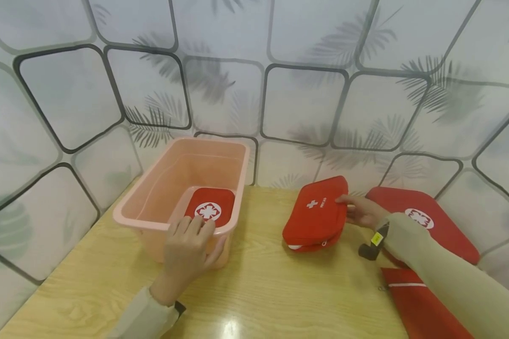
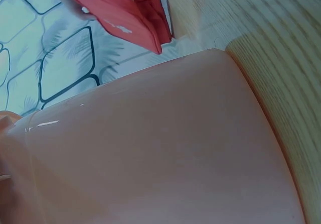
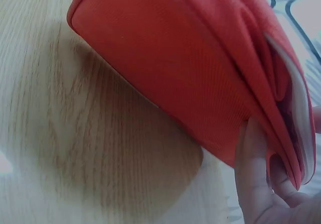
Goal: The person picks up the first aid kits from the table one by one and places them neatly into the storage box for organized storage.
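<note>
My left hand (image 1: 185,254) grips the near rim of a pink plastic basin (image 1: 152,235), fingers over the edge and thumb outside. A red pouch (image 1: 224,200) with a white round emblem lies in the basin. To the right, my right hand (image 1: 365,212) holds a red first aid bag (image 1: 311,219) by its right edge, pinched between thumb and fingers. That bag (image 3: 150,48) is tilted above the wooden table, its zip side partly open in the right wrist view. The left wrist view shows mostly the basin's outer wall (image 2: 150,143), with the held bag (image 2: 125,18) beyond.
Behind my right hand lies a larger red case (image 1: 445,230) with a white emblem. A flat red zipped pouch (image 1: 424,306) lies nearer, partly under my right forearm. The wooden table (image 1: 271,292) meets a patterned curtain (image 1: 305,103) at the back and sides.
</note>
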`<action>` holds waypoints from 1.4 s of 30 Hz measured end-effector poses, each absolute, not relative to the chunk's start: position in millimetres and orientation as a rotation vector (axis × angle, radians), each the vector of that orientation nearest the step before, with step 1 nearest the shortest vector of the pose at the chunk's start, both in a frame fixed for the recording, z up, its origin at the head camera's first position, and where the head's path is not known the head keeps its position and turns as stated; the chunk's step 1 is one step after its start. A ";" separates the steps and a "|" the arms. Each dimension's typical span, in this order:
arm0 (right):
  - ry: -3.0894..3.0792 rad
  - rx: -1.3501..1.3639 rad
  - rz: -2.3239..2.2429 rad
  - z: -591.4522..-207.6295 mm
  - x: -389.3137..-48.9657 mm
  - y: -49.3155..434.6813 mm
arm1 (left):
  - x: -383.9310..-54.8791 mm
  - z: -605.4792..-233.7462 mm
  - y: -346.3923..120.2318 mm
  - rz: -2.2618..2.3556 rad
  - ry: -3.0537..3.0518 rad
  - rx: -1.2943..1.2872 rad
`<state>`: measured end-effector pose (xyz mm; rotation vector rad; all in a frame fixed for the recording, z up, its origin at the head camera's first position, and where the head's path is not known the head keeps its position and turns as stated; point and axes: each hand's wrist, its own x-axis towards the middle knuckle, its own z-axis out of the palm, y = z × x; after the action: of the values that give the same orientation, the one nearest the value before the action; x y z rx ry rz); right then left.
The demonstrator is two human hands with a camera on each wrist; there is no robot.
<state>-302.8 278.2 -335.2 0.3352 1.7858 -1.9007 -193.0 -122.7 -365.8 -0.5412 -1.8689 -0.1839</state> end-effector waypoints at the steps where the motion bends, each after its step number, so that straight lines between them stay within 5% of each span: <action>1: 1.791 0.332 -1.900 -334.1 -303.3 277.5 | -193.0 -365.6 -122.7 -0.183 -1.868 -0.542; 42: 1.844 0.085 -2.037 -182.5 -315.8 229.8 | -192.3 -363.8 -125.0 -0.167 -1.923 -0.547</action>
<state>-315.8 229.8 -182.5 0.0851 1.8443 -2.0372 -192.3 -125.0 -363.8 -0.5470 -1.9230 -0.1667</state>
